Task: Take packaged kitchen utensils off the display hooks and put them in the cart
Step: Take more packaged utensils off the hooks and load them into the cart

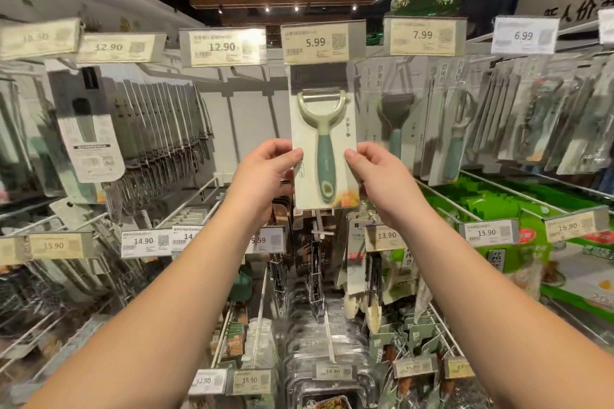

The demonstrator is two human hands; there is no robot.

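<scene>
- Peeler pack [324, 143] hangs upright, long axis vertical, its top under the 5.99 price tag [323, 42], seemingly on its hook.
- Left hand [265, 169] pinches the left edge, right hand [375, 173] the right; both equally near.
- It must slide toward the person to come free; no cart visible.

price tag [321, 42] reads 5.99

We see the peeler pack [324, 139] hanging upright just below the 5.99 tag [322, 42]: a pale card bearing a Y-shaped peeler, light green head up, darker green handle down, orange print at its lower corner.
</scene>
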